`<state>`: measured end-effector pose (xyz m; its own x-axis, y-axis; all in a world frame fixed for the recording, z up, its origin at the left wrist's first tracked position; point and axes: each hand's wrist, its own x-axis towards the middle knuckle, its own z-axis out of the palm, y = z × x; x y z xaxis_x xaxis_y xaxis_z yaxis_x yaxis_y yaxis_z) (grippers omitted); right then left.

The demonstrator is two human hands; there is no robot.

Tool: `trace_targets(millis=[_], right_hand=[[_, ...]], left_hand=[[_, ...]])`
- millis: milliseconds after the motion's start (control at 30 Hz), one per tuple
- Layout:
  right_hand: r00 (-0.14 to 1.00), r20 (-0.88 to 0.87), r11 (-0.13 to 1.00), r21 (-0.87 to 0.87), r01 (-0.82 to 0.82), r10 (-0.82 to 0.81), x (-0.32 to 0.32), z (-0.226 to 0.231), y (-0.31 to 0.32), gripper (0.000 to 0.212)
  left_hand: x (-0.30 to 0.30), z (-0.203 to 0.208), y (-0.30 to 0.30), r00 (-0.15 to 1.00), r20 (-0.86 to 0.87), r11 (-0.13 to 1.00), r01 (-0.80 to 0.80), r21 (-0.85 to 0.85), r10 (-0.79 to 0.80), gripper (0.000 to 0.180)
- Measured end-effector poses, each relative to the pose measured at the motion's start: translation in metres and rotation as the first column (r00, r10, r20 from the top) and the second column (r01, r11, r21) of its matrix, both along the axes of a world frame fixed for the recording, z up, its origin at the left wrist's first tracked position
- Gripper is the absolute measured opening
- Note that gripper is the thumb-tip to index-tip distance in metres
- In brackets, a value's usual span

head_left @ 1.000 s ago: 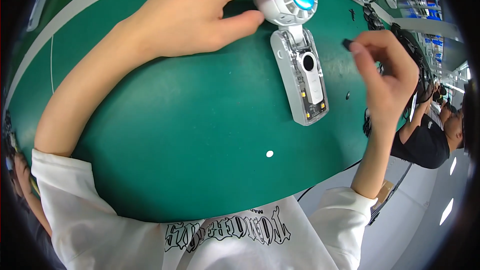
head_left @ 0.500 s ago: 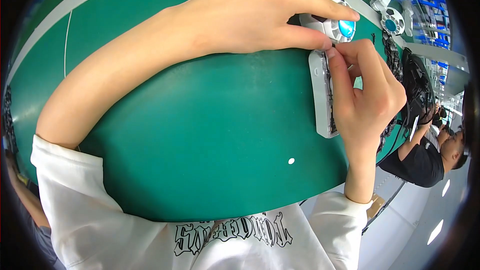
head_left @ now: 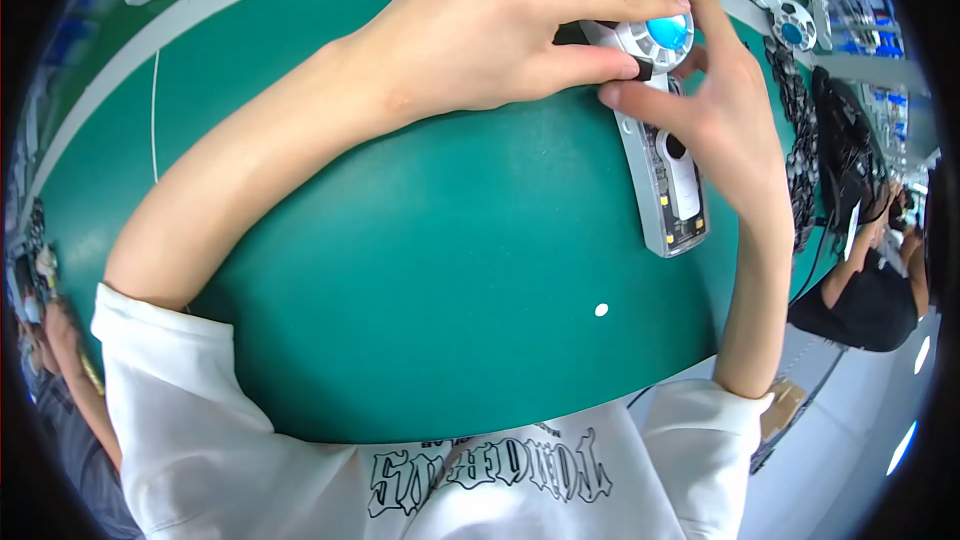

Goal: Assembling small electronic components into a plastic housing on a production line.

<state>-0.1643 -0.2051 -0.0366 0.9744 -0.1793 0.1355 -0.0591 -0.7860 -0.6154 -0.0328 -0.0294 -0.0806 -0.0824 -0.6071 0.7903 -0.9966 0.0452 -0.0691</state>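
A white long-bodied device (head_left: pixel 650 195) lies on the green table, its top side exposing a dark circuit board with small yellow parts and a white oval piece. At its far end is a round white-and-black head (head_left: pixel 668 32) with a shiny blue centre. My left hand (head_left: pixel 520 25) is closed on this head, index finger across the top and thumb at its near side beside a small black piece (head_left: pixel 643 68). Curled around the head's right side, my right hand (head_left: pixel 735 115) has its thumb at the neck and fingers at the far edge. Some fingertips are hidden.
A small white disc (head_left: pixel 601 310) rests on the green table (head_left: pixel 420 270). Another white device with a blue-centred round head (head_left: pixel 793 28) is at the far right, near a pile of black cables (head_left: pixel 795 140) and a black bag (head_left: pixel 845 130). Other people sit at both sides.
My right hand has shifted from a pinch at the device's neck to a wider grasp around the round head. More of the device's inside now shows, and the head view has shifted slightly.
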Motion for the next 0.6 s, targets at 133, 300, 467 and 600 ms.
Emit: trace_targets(millis=[133, 300, 467, 600], right_hand=[[0.986, -0.165, 0.995, -0.097, -0.027, 0.011, 0.011, 0.006, -0.003, 0.067], [0.926, -0.367, 0.995, 0.009, 0.101, -0.091, 0.024, 0.033, 0.017, 0.062], [0.892, -0.441, 0.989, 0.056, 0.137, -0.098, 0.029, 0.035, 0.011, 0.059], [0.938, -0.346, 0.977, 0.193, 0.094, -0.022, 0.025, 0.038, 0.013, 0.06]], left_hand=[[0.006, -0.011, -0.002, 0.992, -0.054, 0.992, 0.11, -0.068, -0.114, 0.047], [0.008, -0.025, -0.007, 0.967, -0.125, 0.971, 0.207, -0.122, -0.222, 0.047], [0.007, -0.026, -0.011, 0.956, -0.173, 0.967, 0.218, -0.13, -0.238, 0.047], [0.005, -0.022, -0.014, 0.9, -0.301, 0.945, 0.27, -0.186, -0.316, 0.048]])
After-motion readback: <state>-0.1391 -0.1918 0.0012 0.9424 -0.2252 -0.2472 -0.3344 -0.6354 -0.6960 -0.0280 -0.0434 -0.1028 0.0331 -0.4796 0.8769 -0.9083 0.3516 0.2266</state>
